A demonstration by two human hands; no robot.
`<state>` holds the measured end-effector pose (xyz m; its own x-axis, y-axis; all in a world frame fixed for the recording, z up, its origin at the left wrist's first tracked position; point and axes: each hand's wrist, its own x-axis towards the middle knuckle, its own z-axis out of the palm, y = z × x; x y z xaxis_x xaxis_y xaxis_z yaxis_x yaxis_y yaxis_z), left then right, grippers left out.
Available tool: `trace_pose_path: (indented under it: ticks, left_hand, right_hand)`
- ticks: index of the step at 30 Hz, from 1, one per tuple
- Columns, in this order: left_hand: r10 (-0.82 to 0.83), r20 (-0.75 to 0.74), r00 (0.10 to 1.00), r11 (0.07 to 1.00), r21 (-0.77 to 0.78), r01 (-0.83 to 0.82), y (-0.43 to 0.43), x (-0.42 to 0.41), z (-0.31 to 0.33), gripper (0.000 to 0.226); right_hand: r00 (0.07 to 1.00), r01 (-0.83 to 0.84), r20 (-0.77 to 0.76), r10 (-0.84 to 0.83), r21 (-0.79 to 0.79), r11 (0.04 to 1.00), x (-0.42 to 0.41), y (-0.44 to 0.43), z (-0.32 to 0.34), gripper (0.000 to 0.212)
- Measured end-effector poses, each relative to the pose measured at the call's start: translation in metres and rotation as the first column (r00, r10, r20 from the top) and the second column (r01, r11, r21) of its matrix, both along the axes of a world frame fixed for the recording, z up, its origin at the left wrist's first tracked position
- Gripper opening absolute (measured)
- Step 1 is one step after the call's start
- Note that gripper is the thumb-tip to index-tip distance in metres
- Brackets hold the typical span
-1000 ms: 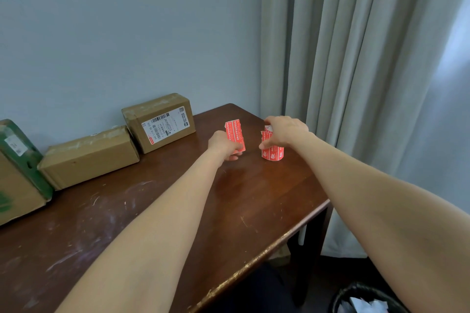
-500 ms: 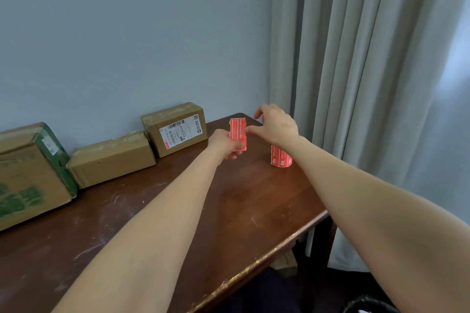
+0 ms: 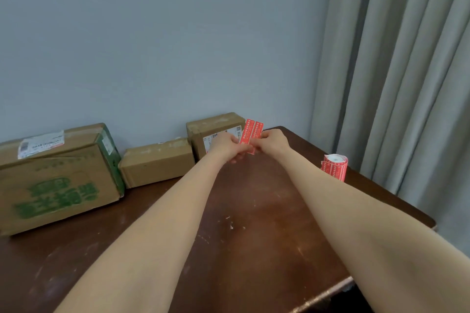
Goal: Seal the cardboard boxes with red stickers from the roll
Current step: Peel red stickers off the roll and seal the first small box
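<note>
Both hands hold a strip of red stickers upright above the far part of the wooden table. My left hand pinches its left lower edge and my right hand pinches its right lower edge. The red sticker roll stands on end near the table's right edge, away from both hands. Three cardboard boxes line the wall: a large one with green print, a small plain one, and a labelled one right behind my hands.
A grey curtain hangs to the right of the table, close to the roll. The blue-grey wall backs the boxes. The table's front edge is worn.
My right hand left the roll and came over to the sticker strip, which both hands now hold. The view swung left, so the boxes sit more central and the roll further right.
</note>
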<state>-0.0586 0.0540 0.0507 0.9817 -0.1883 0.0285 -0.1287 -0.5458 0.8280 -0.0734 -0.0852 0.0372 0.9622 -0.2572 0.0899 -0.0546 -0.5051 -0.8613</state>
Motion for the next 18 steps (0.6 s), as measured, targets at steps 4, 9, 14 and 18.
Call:
trace_pose_path:
  ticks: [4, 9, 14, 18]
  left_hand:
    - [0.118, 0.067, 0.991, 0.987, -0.114, -0.11, 0.023, 0.029, 0.008, 0.019]
    - [0.258, 0.172, 0.951, 0.958, -0.172, -0.228, 0.039, 0.059, 0.016, 0.026]
    - [0.445, 0.211, 0.87, 0.896, -0.105, -0.432, 0.067, 0.091, 0.018, 0.028]
    - [0.432, 0.072, 0.899, 0.902, -0.017, -0.432, 0.064, 0.101, 0.016, 0.049]
  right_hand:
    - [1.0, -0.029, 0.011, 0.029, 0.065, 0.997, 0.03, 0.018, 0.002, 0.024]
    - [0.997, 0.039, 0.055, -0.045, 0.099, 0.994, 0.074, 0.035, 0.01, 0.032]
    - [0.989, 0.132, 0.061, -0.136, 0.073, 0.989, 0.105, 0.021, 0.012, 0.037]
    - [0.997, 0.047, 0.054, -0.058, 0.186, 0.981, 0.123, 0.031, 0.015, 0.025]
